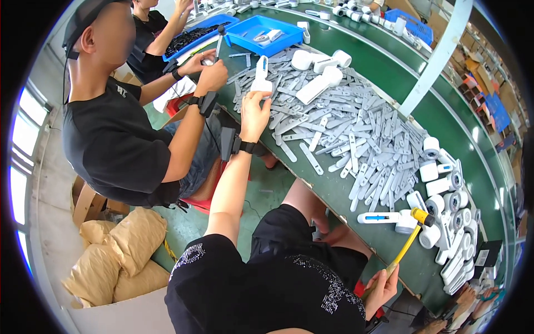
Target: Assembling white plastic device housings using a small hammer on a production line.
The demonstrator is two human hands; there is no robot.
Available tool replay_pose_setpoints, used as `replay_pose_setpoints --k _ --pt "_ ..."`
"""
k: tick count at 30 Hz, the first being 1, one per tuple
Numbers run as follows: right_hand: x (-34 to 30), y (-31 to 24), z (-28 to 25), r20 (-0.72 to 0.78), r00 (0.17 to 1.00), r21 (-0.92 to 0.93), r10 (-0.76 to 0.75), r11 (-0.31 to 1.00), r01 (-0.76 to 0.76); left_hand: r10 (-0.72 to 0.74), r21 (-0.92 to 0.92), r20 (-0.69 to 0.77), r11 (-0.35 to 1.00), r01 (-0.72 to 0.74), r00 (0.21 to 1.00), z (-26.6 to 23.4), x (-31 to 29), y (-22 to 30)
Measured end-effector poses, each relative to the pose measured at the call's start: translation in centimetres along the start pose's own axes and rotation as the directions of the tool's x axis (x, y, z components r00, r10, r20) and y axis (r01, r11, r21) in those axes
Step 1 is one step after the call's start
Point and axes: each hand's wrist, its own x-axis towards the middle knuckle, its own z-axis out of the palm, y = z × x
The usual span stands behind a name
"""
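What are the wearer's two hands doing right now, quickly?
Left hand: closed, holding a white part.
Right hand: closed, holding a hammer by its yellow handle.

The green workbench (340, 196) bears grey strips (372, 139) and white housings (312, 90).

Bright windows (33, 106) pierce the pale left wall (53, 136); the floor (270, 189) is green.
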Motion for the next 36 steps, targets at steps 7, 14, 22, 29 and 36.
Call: replay_pose_setpoints --k 7,14,22,29,36 --pt "3.1 -0.5 1.9 0.049 0.997 0.001 -0.062 0.998 0.062 0.021 0.185 0.035 0.982 -0.028 0.999 1.2 5.4 0.8" --pt "5.5 -1.1 4.1 0.045 0.995 0.029 -0.087 0.996 0.086 -0.023 0.609 0.326 0.770 -0.192 0.945 8.4 13.2 -1.1" --pt "5.8 -0.3 3.5 0.064 0.998 0.124 -0.017 0.992 0.009 -0.178 0.437 0.467 0.898 -0.051 0.866 14.2 14.2 -4.4" --pt "5.7 0.0 3.3 0.052 0.998 0.184 0.036 0.982 -0.045 -0.208 0.145 0.544 0.977 0.154 0.813 9.4 13.6 -2.5" --pt "6.3 -0.9 4.0 0.048 0.998 0.187 0.038 0.981 -0.046 -0.306 -0.175 0.675 0.817 0.549 0.671 5.9 10.6 0.4"
